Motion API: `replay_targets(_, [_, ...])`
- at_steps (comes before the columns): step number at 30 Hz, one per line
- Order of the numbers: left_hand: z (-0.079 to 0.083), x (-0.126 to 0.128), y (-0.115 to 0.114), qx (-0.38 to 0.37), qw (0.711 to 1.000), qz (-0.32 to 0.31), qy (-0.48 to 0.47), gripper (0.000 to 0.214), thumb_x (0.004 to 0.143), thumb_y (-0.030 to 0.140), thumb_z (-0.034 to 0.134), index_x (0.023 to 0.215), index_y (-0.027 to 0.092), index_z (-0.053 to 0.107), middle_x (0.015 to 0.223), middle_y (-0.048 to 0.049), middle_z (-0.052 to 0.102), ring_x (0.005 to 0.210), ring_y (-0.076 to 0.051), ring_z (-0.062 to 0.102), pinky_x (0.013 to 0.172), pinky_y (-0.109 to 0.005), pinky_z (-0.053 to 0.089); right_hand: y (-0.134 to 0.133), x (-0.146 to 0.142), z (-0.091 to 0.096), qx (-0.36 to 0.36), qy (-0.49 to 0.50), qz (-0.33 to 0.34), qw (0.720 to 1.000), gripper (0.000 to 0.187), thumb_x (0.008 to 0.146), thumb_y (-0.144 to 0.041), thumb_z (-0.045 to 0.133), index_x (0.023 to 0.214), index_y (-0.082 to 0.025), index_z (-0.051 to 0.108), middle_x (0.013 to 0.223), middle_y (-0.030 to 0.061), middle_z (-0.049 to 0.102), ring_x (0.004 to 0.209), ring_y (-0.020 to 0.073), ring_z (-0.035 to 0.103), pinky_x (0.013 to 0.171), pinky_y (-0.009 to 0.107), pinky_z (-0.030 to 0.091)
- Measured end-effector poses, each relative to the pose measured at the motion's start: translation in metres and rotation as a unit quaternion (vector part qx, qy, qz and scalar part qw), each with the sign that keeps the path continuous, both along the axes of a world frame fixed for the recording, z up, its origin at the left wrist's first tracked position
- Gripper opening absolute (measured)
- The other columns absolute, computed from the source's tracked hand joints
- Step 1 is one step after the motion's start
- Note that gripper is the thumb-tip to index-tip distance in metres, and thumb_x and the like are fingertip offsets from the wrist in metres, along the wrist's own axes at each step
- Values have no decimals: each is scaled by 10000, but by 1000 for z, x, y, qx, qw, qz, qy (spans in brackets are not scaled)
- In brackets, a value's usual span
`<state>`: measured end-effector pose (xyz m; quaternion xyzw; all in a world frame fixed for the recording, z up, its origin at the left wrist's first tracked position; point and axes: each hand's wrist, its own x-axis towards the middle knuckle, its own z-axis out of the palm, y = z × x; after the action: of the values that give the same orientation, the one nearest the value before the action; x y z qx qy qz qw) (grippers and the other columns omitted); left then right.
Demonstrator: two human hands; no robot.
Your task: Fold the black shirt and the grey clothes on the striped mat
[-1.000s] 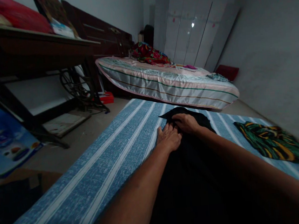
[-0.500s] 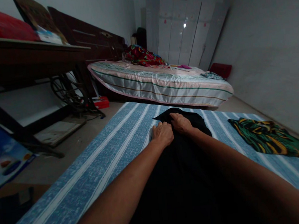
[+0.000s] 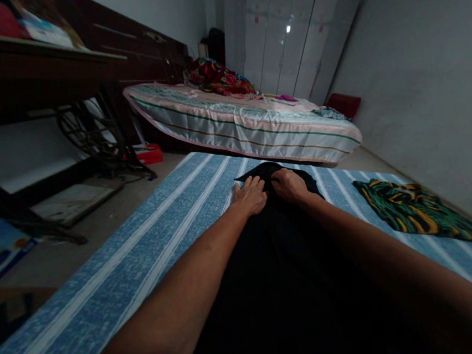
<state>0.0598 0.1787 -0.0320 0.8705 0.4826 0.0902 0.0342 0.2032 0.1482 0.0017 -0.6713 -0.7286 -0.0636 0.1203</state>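
Observation:
A black cloth [image 3: 286, 261] lies lengthwise on a blue mat with white stripes [image 3: 151, 246], running from under my arms to its far end. My left hand [image 3: 249, 195] rests on the cloth's far left corner, fingers curled down onto the fabric. Right beside it, my right hand [image 3: 289, 184] pinches the far edge of the same cloth. The two hands almost touch.
A green and yellow patterned cloth [image 3: 410, 213] lies on the mat to the right. Beyond the mat is a low mattress [image 3: 248, 126] with a red bundle [image 3: 216, 76]. A treadle sewing table [image 3: 42, 67] stands at left, white wardrobes [image 3: 289, 38] at the back.
Both hands have shifted slightly farther along the black cloth toward its far edge and now grip that edge. The camera has tilted down and to the right a little.

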Motion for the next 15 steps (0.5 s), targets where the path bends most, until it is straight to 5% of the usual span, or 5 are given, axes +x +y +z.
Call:
replay_targets(5, [3,2,5,-22,999,28,7,548,924,492,264,1409,238,297,1515,-104,266,1392,-314,183,1041,-630,169,-44,22,20,-2,10,27,1000,245,882,-270,455,1018,-202,647,1057,58,627,975,190,577,844,261,421])
replay_targets(10, [10,3,11,-54,997,48,23,551,919,527,221,1381,254,343,1506,-96,284,1387,-319,191,1029,-644,172,-132,74,19,17,61,76,995,276,873,-302,437,1027,-193,639,1050,85,638,957,206,597,868,314,456])
replay_targets(15, [20,3,12,-59,996,50,42,499,918,518,236,1308,268,424,1454,-102,356,1350,-323,257,1004,-638,219,-245,143,-4,15,87,-63,994,325,817,-464,487,1007,-264,657,1121,106,639,987,263,619,858,402,501])
